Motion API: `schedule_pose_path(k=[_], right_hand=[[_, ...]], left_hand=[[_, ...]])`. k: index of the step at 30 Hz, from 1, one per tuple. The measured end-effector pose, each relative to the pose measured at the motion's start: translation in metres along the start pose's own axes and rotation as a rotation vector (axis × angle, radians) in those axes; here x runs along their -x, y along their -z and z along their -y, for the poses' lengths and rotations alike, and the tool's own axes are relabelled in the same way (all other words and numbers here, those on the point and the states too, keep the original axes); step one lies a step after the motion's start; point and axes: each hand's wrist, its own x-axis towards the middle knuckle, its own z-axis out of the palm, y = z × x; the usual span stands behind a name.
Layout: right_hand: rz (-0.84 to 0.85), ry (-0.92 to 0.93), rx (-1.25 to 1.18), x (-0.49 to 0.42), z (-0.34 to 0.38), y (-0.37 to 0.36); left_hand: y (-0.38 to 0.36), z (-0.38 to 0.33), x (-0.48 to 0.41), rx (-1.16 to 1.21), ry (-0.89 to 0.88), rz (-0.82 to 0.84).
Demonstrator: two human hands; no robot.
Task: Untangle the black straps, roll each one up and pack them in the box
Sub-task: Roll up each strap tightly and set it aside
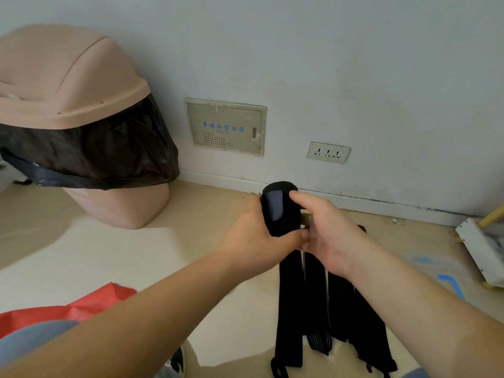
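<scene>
Gripping the rolled strap [281,205], left hand [251,238] hides its base.

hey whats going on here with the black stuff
A person is rolling up black straps. Both hands hold one tight roll above the floor: the left hand grips its side, and the right hand pinches it with the index finger laid across the top. Several loose straps stretch out below the hands, not yet rolled. No box is in view. A bin stands by the wall on the left.
</scene>
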Motion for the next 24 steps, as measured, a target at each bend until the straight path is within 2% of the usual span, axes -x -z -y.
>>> schedule_pose_path(k=[7,11,16,20,24], right_hand=[[0.004,-0.021,0.13,0.017,-0.016,0.008],[0.003,-0.117,0.298,0.017,-0.039,0.022],[-0.003,-0.254,0.515,0.007,-0.082,0.018],[-0.011,-0.4,0.614,-0.026,-0.109,0.001],[0.045,-0.463,0.606,-0.059,-0.143,-0.016]], left_hand=[[-0.012,0.01,-0.002,-0.043,0.072,-0.038],[-0.032,0.035,-0.001,-0.151,0.165,0.027],[-0.058,0.094,-0.002,0.078,0.391,0.164],[-0.065,0.141,-0.011,0.247,0.558,0.108],[-0.064,0.199,-0.016,0.349,0.73,0.016]])
